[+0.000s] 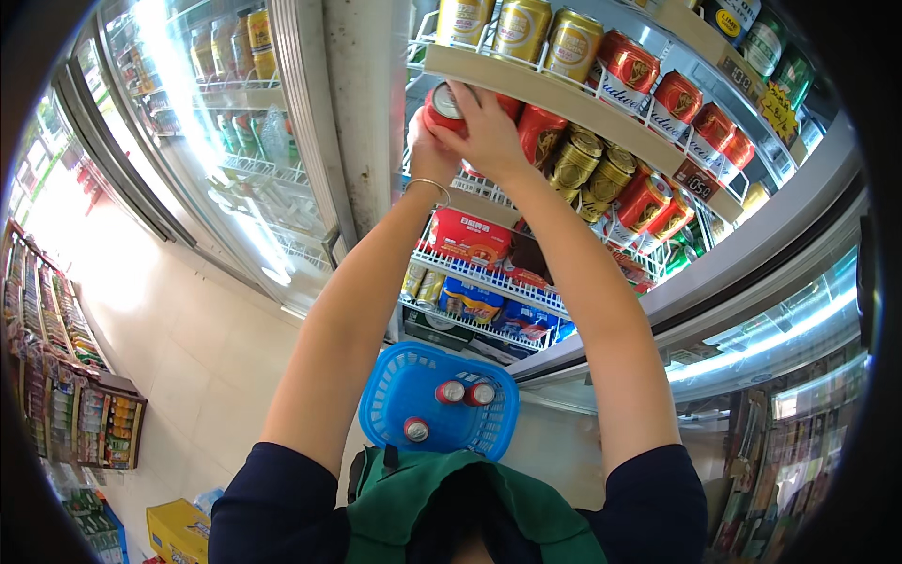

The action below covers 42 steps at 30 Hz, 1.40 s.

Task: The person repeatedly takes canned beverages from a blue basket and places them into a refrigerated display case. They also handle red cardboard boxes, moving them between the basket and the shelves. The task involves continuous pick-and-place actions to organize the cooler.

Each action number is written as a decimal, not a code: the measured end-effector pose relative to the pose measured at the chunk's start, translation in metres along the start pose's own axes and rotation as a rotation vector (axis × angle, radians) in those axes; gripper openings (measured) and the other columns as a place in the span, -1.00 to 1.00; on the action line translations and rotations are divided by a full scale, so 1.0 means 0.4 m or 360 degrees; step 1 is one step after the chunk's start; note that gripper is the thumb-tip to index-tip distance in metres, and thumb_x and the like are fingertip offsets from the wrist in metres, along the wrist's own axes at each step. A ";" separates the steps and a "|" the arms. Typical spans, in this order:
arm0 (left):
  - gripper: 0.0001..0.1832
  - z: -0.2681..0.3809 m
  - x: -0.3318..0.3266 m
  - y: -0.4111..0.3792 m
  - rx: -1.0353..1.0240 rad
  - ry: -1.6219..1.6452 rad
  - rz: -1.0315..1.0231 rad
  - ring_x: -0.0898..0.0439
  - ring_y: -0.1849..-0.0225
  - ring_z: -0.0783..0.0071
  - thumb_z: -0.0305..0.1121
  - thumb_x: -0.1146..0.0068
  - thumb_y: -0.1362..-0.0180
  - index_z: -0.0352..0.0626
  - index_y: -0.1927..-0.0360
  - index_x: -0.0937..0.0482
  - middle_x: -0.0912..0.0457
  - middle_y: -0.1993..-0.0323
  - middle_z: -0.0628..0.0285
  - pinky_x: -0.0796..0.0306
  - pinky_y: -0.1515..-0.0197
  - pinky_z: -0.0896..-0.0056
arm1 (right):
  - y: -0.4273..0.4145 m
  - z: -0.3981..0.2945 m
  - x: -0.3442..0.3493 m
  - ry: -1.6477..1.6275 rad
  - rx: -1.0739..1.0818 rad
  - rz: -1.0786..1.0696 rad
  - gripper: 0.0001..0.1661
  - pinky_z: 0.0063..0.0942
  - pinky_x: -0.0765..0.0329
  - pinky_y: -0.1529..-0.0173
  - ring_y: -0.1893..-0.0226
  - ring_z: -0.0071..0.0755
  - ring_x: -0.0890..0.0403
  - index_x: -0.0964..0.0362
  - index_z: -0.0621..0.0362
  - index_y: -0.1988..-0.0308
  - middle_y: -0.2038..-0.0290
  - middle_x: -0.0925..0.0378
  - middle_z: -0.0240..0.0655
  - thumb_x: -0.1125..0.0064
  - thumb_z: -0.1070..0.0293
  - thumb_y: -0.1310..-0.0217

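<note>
At the left end of a fridge shelf, my left hand (432, 150) is wrapped around a red drink can (447, 106) with a silver top. My right hand (490, 134) grips the same can from the right, its fingers across the lid and its thumb on the side. Behind my right hand, more red cans (542, 132) stand on this shelf beside gold cans (579, 154). Below my arms is a blue plastic basket (394, 359). Three red cans (480, 394) stand upright inside it, two side by side and one apart.
Close above my hands runs the beige price rail (521, 74) of a shelf with gold cans (520, 28) and Budweiser cans (628, 67). Lower wire shelves hold a red multipack (469, 238) and blue packs (471, 299). Glass doors (232, 141) flank me. A yellow carton (177, 530) stands on the floor.
</note>
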<state>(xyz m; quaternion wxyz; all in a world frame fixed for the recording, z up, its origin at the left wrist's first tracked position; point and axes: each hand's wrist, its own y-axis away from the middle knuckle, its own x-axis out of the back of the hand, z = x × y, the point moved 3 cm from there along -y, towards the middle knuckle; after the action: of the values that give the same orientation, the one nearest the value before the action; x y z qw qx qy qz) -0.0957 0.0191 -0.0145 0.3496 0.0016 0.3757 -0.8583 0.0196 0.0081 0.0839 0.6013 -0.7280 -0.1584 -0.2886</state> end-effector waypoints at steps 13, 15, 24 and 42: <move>-0.36 -0.019 0.002 -0.061 0.0111 -0.1448 -0.0050 -0.53 0.19 -0.04 -0.03 -0.41 0.20 -0.30 0.18 -0.42 -0.54 0.26 -0.07 -0.45 0.13 0.11 | 0.037 0.073 -0.081 0.0607 0.0143 0.0135 -0.34 -0.15 -0.22 -0.33 -0.26 0.11 -0.24 -0.18 0.35 -0.22 -0.23 -0.20 0.05 -0.07 0.39 -0.13; -0.32 -0.049 0.022 -0.056 0.0223 -0.1199 -0.0111 -0.56 0.11 0.00 -0.02 -0.42 0.19 -0.28 0.10 -0.42 -0.57 0.16 -0.08 -0.46 0.06 0.14 | 0.010 0.075 -0.071 0.0499 0.0178 0.0205 -0.37 -0.13 -0.27 -0.28 -0.19 0.10 -0.30 -0.22 0.32 -0.19 -0.17 -0.27 0.03 -0.08 0.35 -0.13; -0.19 -0.031 0.016 -0.023 0.0421 -0.1042 -0.0278 -0.56 0.02 0.04 -0.13 -0.47 0.21 -0.26 -0.09 -0.32 -0.57 0.05 -0.05 -0.44 -0.02 0.17 | -0.114 0.081 -0.083 0.0758 -0.0187 -0.0496 -0.22 -0.19 -0.40 -0.11 -0.02 -0.03 -0.47 -0.27 0.24 -0.12 0.06 -0.49 -0.08 -0.41 0.36 0.16; -0.20 -0.054 0.004 0.001 -0.0159 -0.1376 -0.0357 -0.30 -0.28 -0.01 -0.11 -0.34 0.05 -0.27 -0.24 -0.29 -0.44 -0.16 -0.06 -0.04 -0.37 0.02 | -0.114 0.194 -0.171 0.1427 0.0017 -0.0075 -0.49 -0.16 -0.33 -0.19 -0.05 -0.11 -0.47 -0.39 0.28 -0.04 0.01 -0.49 -0.12 -0.01 0.24 -0.11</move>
<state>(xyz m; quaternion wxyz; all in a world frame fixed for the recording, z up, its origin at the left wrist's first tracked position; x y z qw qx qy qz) -0.1024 0.0319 -0.0308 0.3790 -0.4147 0.2339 -0.7935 -0.0427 0.1014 0.0694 0.6075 -0.5241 0.0999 -0.5885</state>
